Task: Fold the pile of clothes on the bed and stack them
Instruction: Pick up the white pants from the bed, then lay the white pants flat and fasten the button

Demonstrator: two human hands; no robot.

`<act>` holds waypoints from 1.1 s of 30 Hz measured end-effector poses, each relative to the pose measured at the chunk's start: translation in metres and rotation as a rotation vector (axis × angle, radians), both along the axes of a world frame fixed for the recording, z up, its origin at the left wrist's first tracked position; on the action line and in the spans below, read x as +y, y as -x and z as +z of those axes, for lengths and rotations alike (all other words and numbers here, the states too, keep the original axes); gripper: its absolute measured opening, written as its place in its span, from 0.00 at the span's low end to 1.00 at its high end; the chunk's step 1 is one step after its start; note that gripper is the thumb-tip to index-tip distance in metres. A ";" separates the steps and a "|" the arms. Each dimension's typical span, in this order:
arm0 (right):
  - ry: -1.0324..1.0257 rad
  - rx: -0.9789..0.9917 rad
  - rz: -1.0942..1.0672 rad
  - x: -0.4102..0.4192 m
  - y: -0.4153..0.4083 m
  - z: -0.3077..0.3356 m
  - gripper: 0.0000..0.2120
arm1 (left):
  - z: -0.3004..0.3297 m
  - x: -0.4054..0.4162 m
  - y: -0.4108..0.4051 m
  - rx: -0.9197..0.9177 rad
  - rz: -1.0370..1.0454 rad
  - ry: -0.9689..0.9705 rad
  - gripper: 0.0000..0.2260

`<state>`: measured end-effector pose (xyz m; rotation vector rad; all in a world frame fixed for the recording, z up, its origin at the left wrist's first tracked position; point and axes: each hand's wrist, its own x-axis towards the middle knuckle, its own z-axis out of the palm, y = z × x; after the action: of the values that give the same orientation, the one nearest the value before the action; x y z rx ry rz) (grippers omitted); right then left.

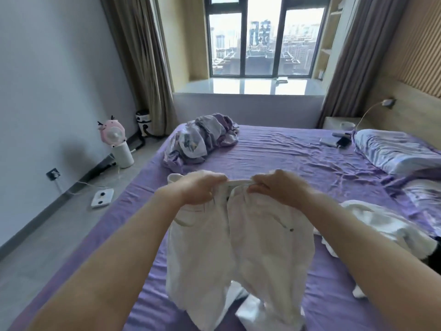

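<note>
A pair of white trousers (pixel 238 254) hangs in the air above the purple bed (pixel 274 158), its legs dangling toward the near edge. My left hand (pixel 202 187) grips the waistband on the left side. My right hand (pixel 274 185) pinches the waistband on the right, and a short stretch of band shows between the two hands. More white clothes (pixel 386 223) lie crumpled on the bed to the right, partly behind my right forearm. A white garment edge (pixel 175 177) shows behind my left hand.
A crumpled purple patterned quilt (pixel 202 139) lies at the far left of the bed. Pillows (pixel 396 154) and a phone (pixel 334 142) are at the far right. On the floor to the left stand a pink fan (pixel 117 144) and a white scale (pixel 102 198).
</note>
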<state>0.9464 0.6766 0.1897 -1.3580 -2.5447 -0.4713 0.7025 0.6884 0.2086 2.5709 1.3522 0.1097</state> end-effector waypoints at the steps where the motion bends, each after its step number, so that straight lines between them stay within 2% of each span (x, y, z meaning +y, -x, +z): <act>1: 0.064 -0.006 -0.030 0.001 0.005 -0.015 0.21 | -0.015 0.003 0.001 0.011 0.001 0.039 0.22; 3: 0.297 0.076 -0.109 0.006 0.013 -0.048 0.20 | -0.049 0.014 0.006 0.009 -0.027 0.137 0.21; 5: 0.426 0.149 -0.157 0.008 0.020 -0.082 0.21 | -0.080 0.026 0.011 0.022 -0.070 0.243 0.21; 9: 0.460 0.197 -0.205 0.015 0.027 -0.140 0.45 | -0.135 0.054 0.020 0.013 -0.105 0.422 0.24; 10: 0.491 0.199 -0.244 0.018 0.028 -0.152 0.43 | -0.148 0.061 0.021 -0.004 -0.101 0.462 0.24; 13: 0.643 0.184 -0.324 0.029 0.031 -0.185 0.31 | -0.189 0.079 0.018 -0.009 -0.138 0.518 0.24; 17: 0.732 0.117 -0.367 0.047 0.027 -0.222 0.31 | -0.242 0.100 0.008 0.066 -0.225 0.422 0.32; 20: 0.723 0.058 -0.368 0.065 0.018 -0.239 0.23 | -0.271 0.121 -0.001 0.055 -0.235 0.424 0.30; 26: 0.681 -0.050 -0.375 0.119 -0.002 -0.277 0.19 | -0.322 0.165 -0.031 0.123 -0.179 0.301 0.21; 30: 0.503 -0.145 -0.291 0.151 -0.015 -0.327 0.19 | -0.376 0.187 -0.046 0.144 -0.102 0.206 0.22; 33: 0.493 -0.143 -0.324 0.161 -0.024 -0.374 0.19 | -0.420 0.193 -0.048 0.071 -0.076 0.292 0.27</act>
<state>0.9707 0.8373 -0.1841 -1.9881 -2.6725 0.0234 0.7503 0.8811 -0.2115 2.3942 1.1921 -0.1810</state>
